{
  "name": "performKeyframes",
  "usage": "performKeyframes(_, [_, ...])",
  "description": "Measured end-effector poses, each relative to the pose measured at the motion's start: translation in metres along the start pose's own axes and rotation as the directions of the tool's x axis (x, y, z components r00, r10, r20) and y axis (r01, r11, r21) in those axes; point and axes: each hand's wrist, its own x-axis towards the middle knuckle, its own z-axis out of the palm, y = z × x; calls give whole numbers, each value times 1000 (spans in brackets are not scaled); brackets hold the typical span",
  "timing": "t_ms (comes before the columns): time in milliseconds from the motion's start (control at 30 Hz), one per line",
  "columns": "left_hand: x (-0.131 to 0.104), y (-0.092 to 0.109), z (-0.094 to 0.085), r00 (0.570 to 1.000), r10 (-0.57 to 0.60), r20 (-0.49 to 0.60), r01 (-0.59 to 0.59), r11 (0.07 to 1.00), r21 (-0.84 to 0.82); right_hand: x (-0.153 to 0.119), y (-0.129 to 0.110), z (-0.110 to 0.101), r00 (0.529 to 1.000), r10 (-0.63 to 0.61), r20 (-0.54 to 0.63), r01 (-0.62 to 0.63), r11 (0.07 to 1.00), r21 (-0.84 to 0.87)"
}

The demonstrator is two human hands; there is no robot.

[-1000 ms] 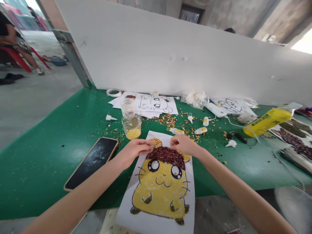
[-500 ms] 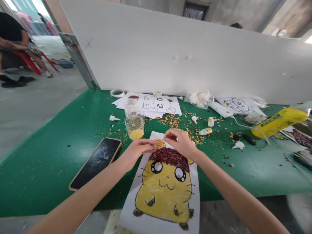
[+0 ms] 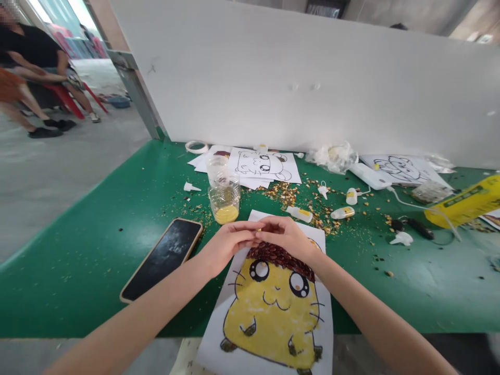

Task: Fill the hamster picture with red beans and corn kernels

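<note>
A paper with a cartoon hamster drawing (image 3: 273, 312) lies in front of me. Its body is yellow, and dark red beans (image 3: 273, 255) cover the top of the head. My left hand (image 3: 230, 242) and my right hand (image 3: 287, 238) meet over the head, fingertips pressed together above one ear. A speck of yellow shows between the fingertips; whether it is a loose kernel or part of the ear I cannot tell. Both hands are closed, and the covered ear is hidden beneath them.
Left of the paper lies a phone (image 3: 164, 260). Clear plastic cups (image 3: 224, 195), one with yellow grains, stand behind it. Scattered seeds (image 3: 283, 194), small glue bottles (image 3: 300, 214), a yellow bottle (image 3: 464, 203) and more drawings (image 3: 261, 166) cover the green table (image 3: 78, 250). A white board rises behind.
My right hand has come left and down to meet my left hand at the fingertips. The view has shifted, and a small bottle behind the paper now shows.
</note>
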Motion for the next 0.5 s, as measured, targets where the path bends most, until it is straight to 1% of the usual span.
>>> performKeyframes(133, [-1, 1, 1, 996, 2, 89, -2, 1000, -9, -1, 0, 3, 997, 1, -72, -4, 999, -36])
performKeyframes(233, [-1, 1, 0, 987, -9, 160, 12, 1000, -20, -1, 0, 3, 987, -8, -161, -8, 995, -97])
performKeyframes(300, [-3, 1, 0, 976, -28, 218, 41, 998, -54, -2, 1, 3, 973, -36, -229, 1, 989, -149])
performKeyframes(367, [-4, 2, 1, 956, -56, 288, 91, 990, -111, -3, 2, 2, 958, -81, -275, 32, 983, -179])
performKeyframes(433, [-6, 5, 3, 939, -85, 333, 146, 975, -164, -5, 3, 2, 950, -118, -288, 66, 981, -184])
performKeyframes(500, [-7, 7, 4, 934, -94, 346, 171, 964, -202, -7, 2, 3, 943, -145, -300, 91, 978, -186])
